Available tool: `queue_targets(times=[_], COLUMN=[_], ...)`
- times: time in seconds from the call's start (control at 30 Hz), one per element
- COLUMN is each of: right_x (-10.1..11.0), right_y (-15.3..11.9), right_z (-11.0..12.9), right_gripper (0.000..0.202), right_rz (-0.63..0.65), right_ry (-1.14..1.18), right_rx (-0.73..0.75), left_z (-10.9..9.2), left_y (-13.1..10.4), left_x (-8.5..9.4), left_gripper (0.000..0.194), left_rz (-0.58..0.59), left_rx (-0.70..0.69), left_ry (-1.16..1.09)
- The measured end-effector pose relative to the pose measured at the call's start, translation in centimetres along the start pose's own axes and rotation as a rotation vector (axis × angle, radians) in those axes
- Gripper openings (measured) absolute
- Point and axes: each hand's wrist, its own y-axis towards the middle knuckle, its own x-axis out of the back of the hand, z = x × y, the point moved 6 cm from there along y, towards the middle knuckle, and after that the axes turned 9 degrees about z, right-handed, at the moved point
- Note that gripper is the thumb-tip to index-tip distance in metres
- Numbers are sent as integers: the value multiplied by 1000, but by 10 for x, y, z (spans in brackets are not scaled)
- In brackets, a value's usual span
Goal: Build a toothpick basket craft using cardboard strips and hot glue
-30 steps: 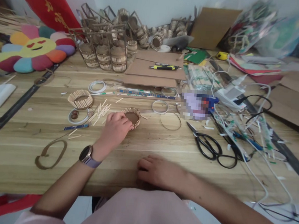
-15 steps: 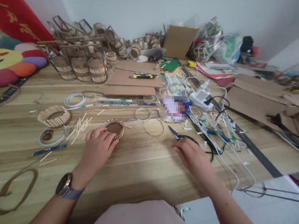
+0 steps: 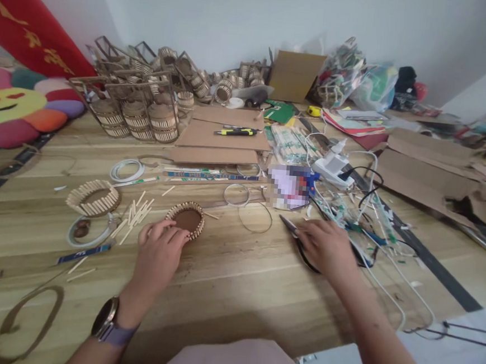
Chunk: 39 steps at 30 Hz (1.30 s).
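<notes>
My left hand (image 3: 159, 257) grips the near left rim of a small round basket (image 3: 197, 230), its brown base ringed with short wooden sticks. Over the scissors (image 3: 288, 224) lies my right hand (image 3: 331, 249), fingers closed about the pivot and the top of the black handles; the blades point away to the left. A loose pile of thin wooden sticks (image 3: 137, 216) is left of the basket. Farther left, a taller stick ring (image 3: 113, 202) stands beside a roll of white tape (image 3: 72, 238) with small brown pieces inside it.
Cardboard sheets (image 3: 220, 156) carry a yellow-black utility knife (image 3: 235, 131). Finished baskets on frames (image 3: 164, 128) stand at the back left. On the right lie a white power strip (image 3: 332, 168), cables (image 3: 391, 272) and torn cardboard (image 3: 425, 165). A thin wire ring (image 3: 272, 221) lies between my hands.
My right hand has moved forward from beside the scissors' handles onto them. My left hand stays at the basket. The whole view has shifted slightly.
</notes>
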Motion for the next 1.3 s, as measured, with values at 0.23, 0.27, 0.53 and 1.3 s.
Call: queue_targets(times=[0.23, 0.27, 0.53, 1.3], right_x=[-15, -17, -44, -31], right_y=[64, 73, 114, 97], right_z=[77, 80, 98, 65], right_gripper=[23, 22, 17, 25], right_rz=[150, 166, 147, -33], right_ry=[83, 79, 27, -127], right_rx=[222, 227, 250, 188], left_z=[20, 21, 20, 23], left_y=[0, 0, -1, -4], left_x=[8, 8, -6, -7], left_gripper=[22, 22, 24, 29], left_rz=[-71, -79, -94, -191], left_rx=[132, 141, 128, 116], left_ry=[57, 50, 58, 5])
